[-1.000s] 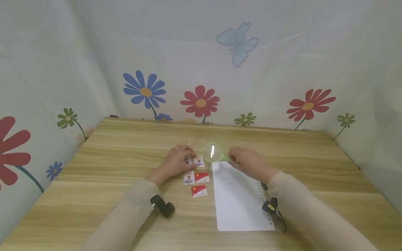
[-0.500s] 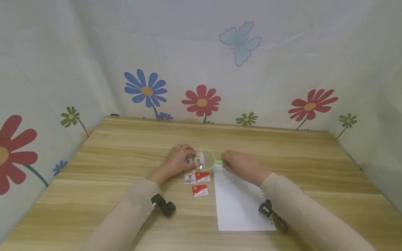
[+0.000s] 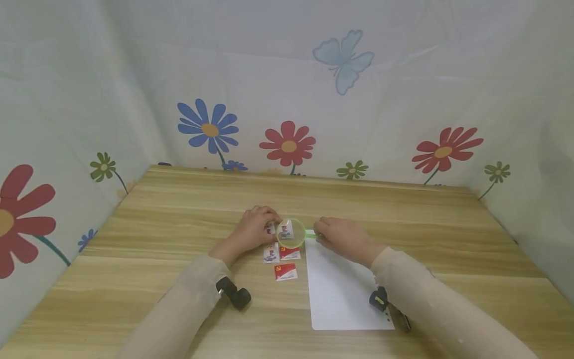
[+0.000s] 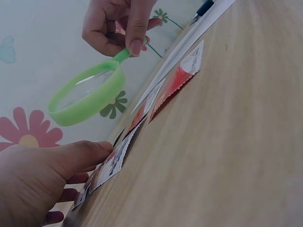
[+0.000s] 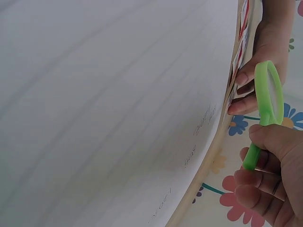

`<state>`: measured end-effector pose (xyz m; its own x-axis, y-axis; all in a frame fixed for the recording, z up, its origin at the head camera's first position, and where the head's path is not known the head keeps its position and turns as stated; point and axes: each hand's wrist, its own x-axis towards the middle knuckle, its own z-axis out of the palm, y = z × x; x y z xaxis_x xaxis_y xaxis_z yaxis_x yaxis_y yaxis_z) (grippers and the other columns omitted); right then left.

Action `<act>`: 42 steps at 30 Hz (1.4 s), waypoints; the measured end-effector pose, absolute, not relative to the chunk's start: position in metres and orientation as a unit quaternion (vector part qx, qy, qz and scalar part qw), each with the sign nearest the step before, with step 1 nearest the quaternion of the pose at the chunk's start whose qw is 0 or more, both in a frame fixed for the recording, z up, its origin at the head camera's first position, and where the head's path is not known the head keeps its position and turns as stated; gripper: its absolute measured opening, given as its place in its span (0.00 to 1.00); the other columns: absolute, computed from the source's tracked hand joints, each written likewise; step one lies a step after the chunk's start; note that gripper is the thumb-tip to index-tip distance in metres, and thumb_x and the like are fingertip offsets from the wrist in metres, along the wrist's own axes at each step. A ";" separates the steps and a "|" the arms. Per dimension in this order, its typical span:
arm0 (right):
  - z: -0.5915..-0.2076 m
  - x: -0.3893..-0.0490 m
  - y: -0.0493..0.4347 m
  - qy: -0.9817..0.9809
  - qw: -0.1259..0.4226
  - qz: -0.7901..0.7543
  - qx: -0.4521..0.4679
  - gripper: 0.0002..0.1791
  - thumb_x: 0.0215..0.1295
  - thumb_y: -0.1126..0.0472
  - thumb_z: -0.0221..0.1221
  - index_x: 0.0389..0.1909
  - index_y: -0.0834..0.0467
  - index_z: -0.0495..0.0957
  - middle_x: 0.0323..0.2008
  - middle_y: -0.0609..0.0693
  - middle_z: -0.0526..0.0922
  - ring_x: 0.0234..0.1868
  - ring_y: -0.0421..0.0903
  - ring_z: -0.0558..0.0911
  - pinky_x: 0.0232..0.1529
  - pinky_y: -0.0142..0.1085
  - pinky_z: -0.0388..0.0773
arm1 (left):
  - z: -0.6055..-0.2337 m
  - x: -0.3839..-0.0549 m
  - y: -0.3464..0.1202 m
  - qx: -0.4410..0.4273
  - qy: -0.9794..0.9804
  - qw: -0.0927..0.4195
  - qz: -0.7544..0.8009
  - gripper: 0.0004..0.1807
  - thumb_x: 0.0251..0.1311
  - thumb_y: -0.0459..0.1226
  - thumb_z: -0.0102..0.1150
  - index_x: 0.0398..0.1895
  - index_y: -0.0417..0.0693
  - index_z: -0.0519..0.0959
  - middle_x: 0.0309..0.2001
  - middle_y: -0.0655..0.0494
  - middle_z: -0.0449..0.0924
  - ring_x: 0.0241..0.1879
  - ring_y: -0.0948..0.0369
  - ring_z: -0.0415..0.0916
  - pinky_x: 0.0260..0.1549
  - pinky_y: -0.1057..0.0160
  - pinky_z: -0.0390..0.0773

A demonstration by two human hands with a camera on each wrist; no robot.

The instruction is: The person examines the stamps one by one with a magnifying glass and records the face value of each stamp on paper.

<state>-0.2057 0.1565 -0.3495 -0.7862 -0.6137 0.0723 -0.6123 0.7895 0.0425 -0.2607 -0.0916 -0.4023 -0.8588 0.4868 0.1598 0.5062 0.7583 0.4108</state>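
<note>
My right hand (image 3: 347, 241) grips the handle of a green-rimmed magnifying glass (image 4: 111, 87), its thumb on top. In the head view, the lens lies over a white, patterned postage stamp (image 3: 285, 230). Serrated edges show on the stamps in the left wrist view. My left hand (image 3: 251, 229) rests at the upper stamps, its thumb touching a stamp (image 4: 111, 168) and its fingers partly hidden beyond. Nearer me are another pale stamp (image 3: 271, 254) and two red-and-white ones, the lower red stamp (image 3: 285, 272) fully visible. The lens is raised above the table.
Right of the stamps lies a white sheet of paper (image 3: 347, 299) with punched holes along its right edge and handwriting visible in the right wrist view. A pen (image 3: 405, 324) lies by that edge, partly under my right sleeve. A flowered cloth (image 3: 381, 99) hangs behind the wooden table (image 3: 179, 199).
My right hand has brought the magnifying glass left and nearer me, from beside the upper stamps to over one of them. The left hand has stayed almost still.
</note>
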 end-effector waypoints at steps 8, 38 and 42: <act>-0.349 -0.206 0.155 -0.947 0.031 -0.010 0.320 0.07 0.63 0.57 0.62 0.39 0.52 0.75 0.31 0.42 0.78 0.29 0.36 0.72 0.32 0.27 0.77 | -0.401 -0.260 -0.092 -0.267 -0.937 0.021 -0.223 0.23 0.48 0.44 0.69 0.50 0.48 0.81 0.56 0.51 0.77 0.58 0.51 0.69 0.61 0.48 0.66; -0.321 -0.194 0.181 -0.953 0.092 0.055 0.283 0.05 0.61 0.61 0.63 0.36 0.55 0.77 0.31 0.46 0.81 0.30 0.39 0.77 0.35 0.34 0.80 | -0.400 -0.256 -0.090 -0.266 -0.934 0.018 -0.237 0.26 0.53 0.49 0.66 0.55 0.50 0.78 0.58 0.50 0.76 0.62 0.50 0.67 0.65 0.46 0.63; -0.316 -0.189 0.192 -0.952 0.108 0.078 0.274 0.05 0.61 0.62 0.62 0.35 0.56 0.76 0.31 0.46 0.81 0.30 0.40 0.78 0.34 0.34 0.80 | -0.393 -0.252 -0.085 -0.270 -0.928 0.034 -0.255 0.26 0.55 0.49 0.65 0.56 0.52 0.77 0.60 0.51 0.75 0.64 0.50 0.66 0.67 0.45 0.61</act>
